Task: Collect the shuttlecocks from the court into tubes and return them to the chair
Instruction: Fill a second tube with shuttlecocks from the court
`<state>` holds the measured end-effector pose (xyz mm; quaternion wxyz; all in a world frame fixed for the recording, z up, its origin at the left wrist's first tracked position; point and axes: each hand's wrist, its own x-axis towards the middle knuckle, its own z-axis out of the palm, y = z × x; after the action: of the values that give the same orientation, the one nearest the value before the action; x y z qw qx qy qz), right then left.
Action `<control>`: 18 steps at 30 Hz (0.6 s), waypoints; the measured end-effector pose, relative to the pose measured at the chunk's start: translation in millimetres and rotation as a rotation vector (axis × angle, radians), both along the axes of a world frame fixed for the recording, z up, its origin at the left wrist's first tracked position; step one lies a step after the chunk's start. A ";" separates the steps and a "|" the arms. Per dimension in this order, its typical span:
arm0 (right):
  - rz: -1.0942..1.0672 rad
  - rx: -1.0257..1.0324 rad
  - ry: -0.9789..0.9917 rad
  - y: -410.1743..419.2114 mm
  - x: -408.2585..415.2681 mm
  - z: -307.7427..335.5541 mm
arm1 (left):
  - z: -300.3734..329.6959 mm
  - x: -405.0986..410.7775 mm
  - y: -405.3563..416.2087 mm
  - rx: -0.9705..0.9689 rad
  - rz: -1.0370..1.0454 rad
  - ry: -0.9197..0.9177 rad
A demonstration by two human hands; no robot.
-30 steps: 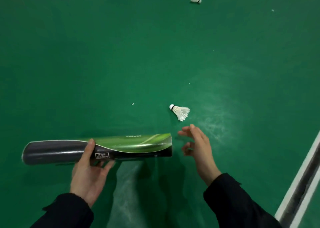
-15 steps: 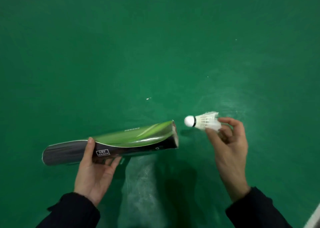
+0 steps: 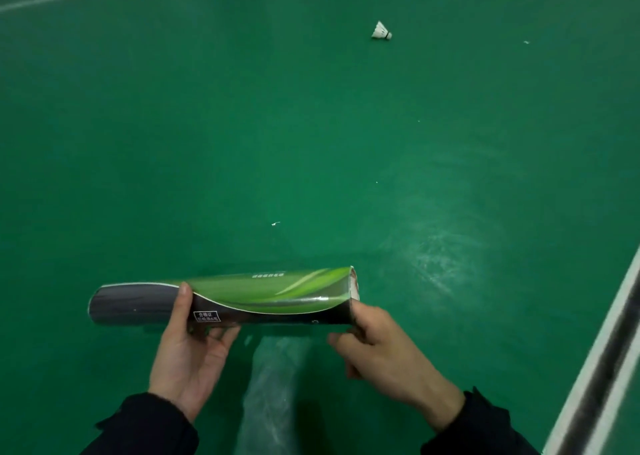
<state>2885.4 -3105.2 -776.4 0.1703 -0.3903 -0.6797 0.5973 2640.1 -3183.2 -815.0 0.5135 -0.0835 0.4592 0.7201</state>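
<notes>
The tube (image 3: 225, 298) lies level at 6 o'clock, left hand (image 3: 188, 343) fingers wrapped round its middle, right hand (image 3: 377, 347) fingers curled at its open mouth. Its contents are hidden. One shuttlecock (image 3: 381, 31) lies on the court floor (image 3: 173, 125) at 1 o'clock, uncollected; no chair shows, so returning probably remains.

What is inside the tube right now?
The tube lies sideways in the left hand; the right hand covers its open end. Only a pale inner rim shows; any contents are hidden.
</notes>
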 end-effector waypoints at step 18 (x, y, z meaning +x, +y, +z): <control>-0.343 -0.211 0.272 -2.8 11.8 21.0 | 14.2 21.9 14.5 -0.072 -0.184 -0.102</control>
<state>2897.2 -3108.0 -755.4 0.3174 -0.4316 -0.5082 0.6743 2662.0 -3168.8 -800.8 0.5967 -0.0960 0.4636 0.6479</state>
